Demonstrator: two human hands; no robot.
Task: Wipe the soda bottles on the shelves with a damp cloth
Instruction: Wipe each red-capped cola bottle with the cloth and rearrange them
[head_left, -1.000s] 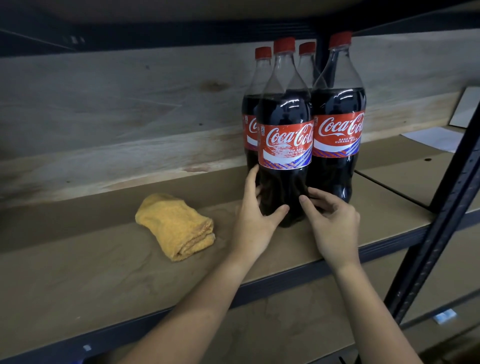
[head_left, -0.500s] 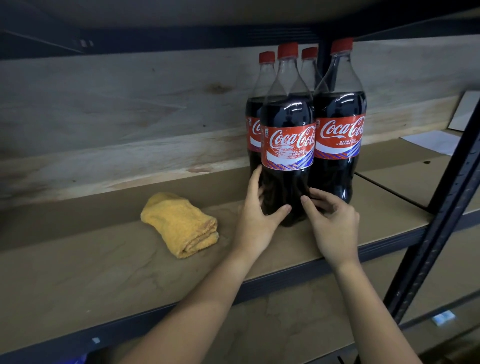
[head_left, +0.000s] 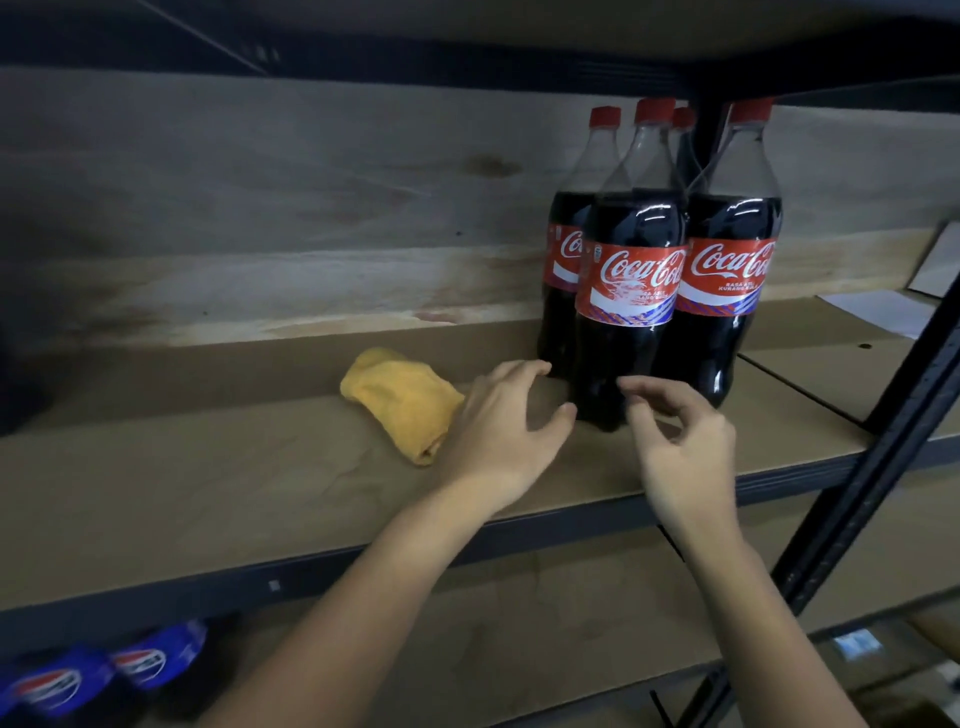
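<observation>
Several tall cola bottles with red caps and red labels stand grouped on the brown shelf board. The front bottle is nearest me. My left hand hovers just left of its base, fingers spread and loosely curved, holding nothing. My right hand hangs in front of the bottle's base, fingers loosely curled, apart from it and empty. A folded yellow cloth lies on the shelf directly left of my left hand.
A black upright post of the rack crosses the right side. White papers lie on the shelf at the far right. Blue-labelled bottles sit on the lower shelf at bottom left. A wooden back wall closes the shelf.
Both hands have let go of the front bottle's base and drawn back a little. The camera has swung left and down, so the bottles now sit further right.
</observation>
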